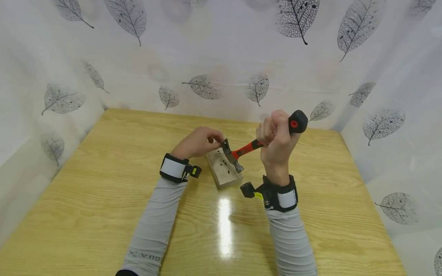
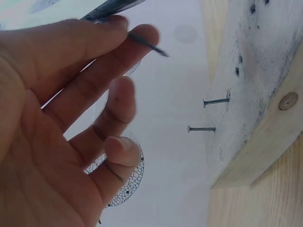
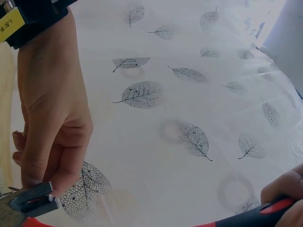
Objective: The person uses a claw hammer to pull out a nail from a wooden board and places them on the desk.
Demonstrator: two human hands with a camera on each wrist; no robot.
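My left hand [image 1: 199,142] is over the far end of a pale wooden block [image 1: 224,178]. Between its thumb and index finger it pinches a nail [image 2: 150,46], whose pointed end sticks out past the fingertips. The other fingers are loosely bent. My right hand [image 1: 277,142] grips the black and red handle of a claw hammer [image 1: 245,150], held above the block. In the right wrist view the hammer's split claw [image 3: 35,201] is right at the left fingertips, where the nail's head shows in the slot.
Two nails, an upper one [image 2: 217,101] and a lower one [image 2: 202,129], stand partly out of the block's face, which has several dark holes. The block lies on a wood-grain table [image 1: 114,184]. Behind it hangs a white curtain [image 1: 221,50] with leaf prints.
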